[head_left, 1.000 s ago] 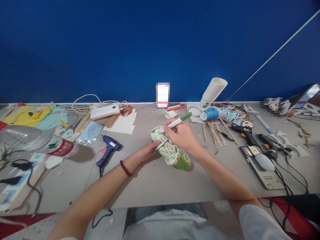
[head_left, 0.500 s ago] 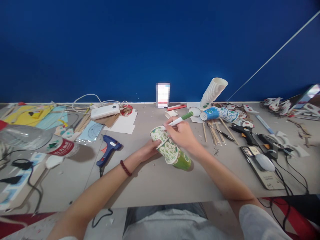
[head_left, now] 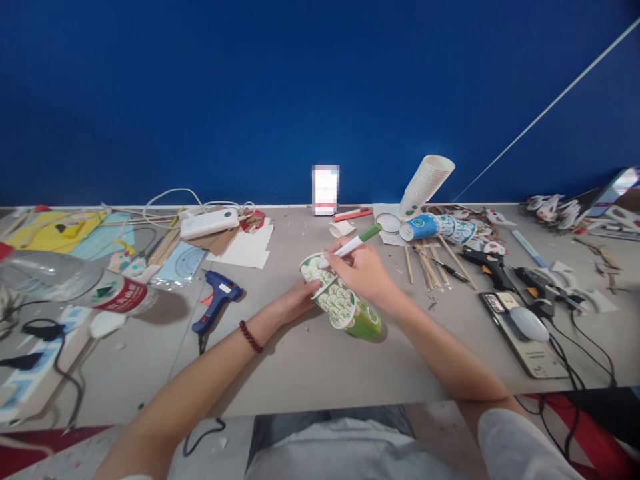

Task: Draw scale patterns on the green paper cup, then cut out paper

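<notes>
My left hand (head_left: 300, 300) grips a row of nested paper cups (head_left: 336, 297) lying on its side on the grey table, white with green scale marks, the last one solid green. My right hand (head_left: 367, 272) pinches a green-capped white marker (head_left: 356, 243), its tip against the nearest cup's rim end. A dark red bead bracelet (head_left: 250, 336) sits on my left wrist.
A blue glue gun (head_left: 216, 300) lies left of the cups. A plastic bottle (head_left: 70, 283), cables and a white power brick (head_left: 210, 222) are further left. To the right: a stack of white cups (head_left: 425, 183), blue scaled cups (head_left: 437, 228), wooden sticks, a black glue gun (head_left: 487, 263), a phone (head_left: 523, 330).
The marker in my right hand has shifted slightly on the cup; my left hand and the cups have stayed where they were.
</notes>
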